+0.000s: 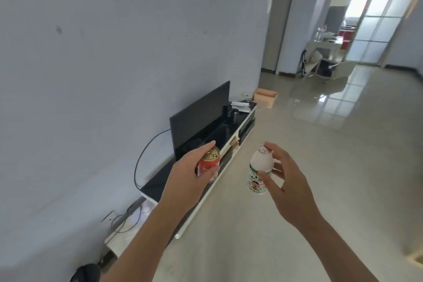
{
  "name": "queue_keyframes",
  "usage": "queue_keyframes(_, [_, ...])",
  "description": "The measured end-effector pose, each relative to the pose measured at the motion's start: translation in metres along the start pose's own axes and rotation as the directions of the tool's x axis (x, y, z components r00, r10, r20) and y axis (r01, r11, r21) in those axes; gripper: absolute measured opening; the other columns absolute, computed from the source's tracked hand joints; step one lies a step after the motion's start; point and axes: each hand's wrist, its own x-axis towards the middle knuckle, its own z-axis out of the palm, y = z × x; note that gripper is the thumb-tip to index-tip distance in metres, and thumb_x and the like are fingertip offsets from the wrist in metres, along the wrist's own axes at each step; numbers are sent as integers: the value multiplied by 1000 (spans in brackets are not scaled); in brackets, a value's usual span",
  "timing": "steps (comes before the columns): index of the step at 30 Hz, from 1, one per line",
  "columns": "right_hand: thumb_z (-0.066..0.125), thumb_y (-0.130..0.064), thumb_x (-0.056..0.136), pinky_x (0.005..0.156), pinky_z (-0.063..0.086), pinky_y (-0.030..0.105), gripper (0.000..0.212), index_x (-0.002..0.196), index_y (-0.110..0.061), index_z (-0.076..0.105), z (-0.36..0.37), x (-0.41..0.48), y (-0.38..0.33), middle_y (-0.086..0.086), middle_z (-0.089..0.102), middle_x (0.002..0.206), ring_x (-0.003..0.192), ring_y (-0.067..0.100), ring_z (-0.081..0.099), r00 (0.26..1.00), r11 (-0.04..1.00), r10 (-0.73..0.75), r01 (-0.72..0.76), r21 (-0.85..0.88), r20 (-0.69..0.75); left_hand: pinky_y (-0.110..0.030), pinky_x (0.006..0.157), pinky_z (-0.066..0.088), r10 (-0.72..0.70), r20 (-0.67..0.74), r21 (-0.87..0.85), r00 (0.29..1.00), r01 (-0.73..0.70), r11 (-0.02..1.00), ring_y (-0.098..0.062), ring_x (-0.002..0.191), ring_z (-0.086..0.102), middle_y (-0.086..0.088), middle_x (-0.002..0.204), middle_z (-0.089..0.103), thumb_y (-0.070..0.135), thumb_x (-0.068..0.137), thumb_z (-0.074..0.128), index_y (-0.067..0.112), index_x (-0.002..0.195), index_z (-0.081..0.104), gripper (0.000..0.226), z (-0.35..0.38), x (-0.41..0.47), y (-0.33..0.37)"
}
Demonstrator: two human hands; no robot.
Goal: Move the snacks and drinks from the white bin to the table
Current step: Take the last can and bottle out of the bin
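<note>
Left hand (190,171), arm stretched forward, wrapped around a small red drinks can with a gold-coloured top (208,162); thumb along the upper side, fingers curled beneath, can tilted with its top toward the far end of the room. Right hand (289,186) closed on a small white plastic bottle with a foil seal and a green-and-red cartoon label (259,170); fingertip on the foil top, thumb pressed to the side over the label, bottle roughly upright. Both drinks held up in the air, near each other but apart, over the edge of a low TV stand with a glossy black top and white frame (158,181) and the pale glossy tiled floor (320,167). On the stand, against the plain grey-white wall (103,52), a dark flat screen (201,119), switched off, a black cable (146,155) looping down behind it. Past the far end of the stand, an open cardboard box (266,96) on the floor. Farther off, a white table with clutter (325,48), too blurred to make out, in front of a frosted glass partition (384,16). No white bin within view.
</note>
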Motion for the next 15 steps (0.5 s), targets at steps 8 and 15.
queue_keyframes(8, [68, -14, 95, 101, 54, 35, 64, 143, -49, 43, -96, -34, 54, -21, 54, 135, 120, 8, 61, 942, 973, 202, -225, -59, -268, 1, 80, 42, 139, 270, -151, 953, -101, 983, 14, 107, 54, 33, 114, 55, 28, 91, 74, 51, 138, 50, 57, 123, 62, 47])
queue_keyframes(15, [68, -14, 95, 101, 54, 37, 65, 144, -47, 42, -163, -42, 105, -20, 53, 135, 121, 9, 60, 828, 907, 303, -402, -123, -472, -3, 85, 44, 322, 436, -254, 841, -228, 940, 10, 113, 54, 23, 124, 60, 23, 90, 75, 44, 141, 53, 59, 234, 119, 80])
